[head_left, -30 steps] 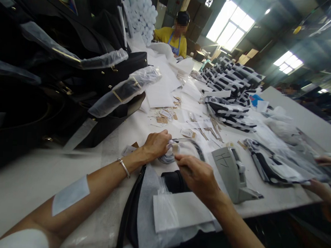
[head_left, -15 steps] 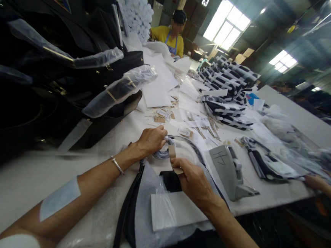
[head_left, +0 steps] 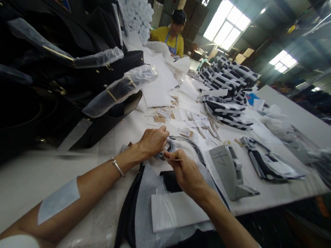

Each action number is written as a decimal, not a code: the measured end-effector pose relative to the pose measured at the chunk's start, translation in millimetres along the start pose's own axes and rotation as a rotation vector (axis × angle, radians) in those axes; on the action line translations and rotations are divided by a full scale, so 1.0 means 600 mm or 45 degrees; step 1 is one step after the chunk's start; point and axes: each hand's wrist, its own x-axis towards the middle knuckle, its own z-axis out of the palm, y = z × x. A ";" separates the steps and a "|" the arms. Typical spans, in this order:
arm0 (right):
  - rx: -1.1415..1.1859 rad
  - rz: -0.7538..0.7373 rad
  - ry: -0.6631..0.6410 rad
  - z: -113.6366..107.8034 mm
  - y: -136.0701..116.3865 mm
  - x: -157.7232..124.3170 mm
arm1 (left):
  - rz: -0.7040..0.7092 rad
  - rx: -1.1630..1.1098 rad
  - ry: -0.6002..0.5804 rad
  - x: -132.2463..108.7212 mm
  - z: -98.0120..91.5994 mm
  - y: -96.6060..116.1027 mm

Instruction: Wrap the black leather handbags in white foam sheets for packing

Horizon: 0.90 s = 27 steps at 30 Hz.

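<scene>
My left hand (head_left: 152, 140) is closed on a coiled, plastic-wrapped strap (head_left: 168, 146) lying on the white table (head_left: 20, 181). My right hand (head_left: 185, 172) pinches a short strip of brown tape (head_left: 174, 159) right beside that coil, fingertips nearly touching the left hand. Under my forearms lies a black bag (head_left: 172, 180) wrapped in white tissue paper (head_left: 148, 199), with a black strap (head_left: 126, 208) running toward me. A grey tape dispenser (head_left: 227, 169) stands just right of my right hand.
Black handbags with plastic-wrapped handles (head_left: 57, 77) are piled at the left. Striped black-and-white pieces (head_left: 228, 87) are stacked at the far right, wrapped straps (head_left: 265, 166) lie to the right. Paper tags (head_left: 183, 119) litter the middle. A person in yellow (head_left: 171, 34) works at the far end.
My right hand moved forward with the tape strip, from near the black bag up to the coil. Another person's hand at the right edge has gone from view.
</scene>
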 end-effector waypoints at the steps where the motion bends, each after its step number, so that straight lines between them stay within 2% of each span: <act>1: -0.005 -0.037 0.059 0.001 0.004 0.004 | 0.007 0.003 -0.001 -0.001 0.000 0.001; 5: -0.090 -0.154 0.251 0.006 0.017 0.014 | 0.032 0.009 -0.013 -0.002 0.002 0.003; 12: 0.035 0.094 0.168 0.010 0.036 0.014 | 0.053 0.020 -0.027 -0.002 0.004 0.005; 19: -0.490 -0.237 0.263 0.003 0.049 0.034 | 0.091 0.033 0.041 -0.006 -0.003 0.018; 24: -0.411 -0.202 0.185 0.009 0.053 0.033 | 0.110 0.052 0.029 -0.009 -0.007 0.023; 27: -0.548 -0.171 0.243 0.006 0.056 0.033 | 0.106 0.060 0.015 -0.009 -0.011 0.026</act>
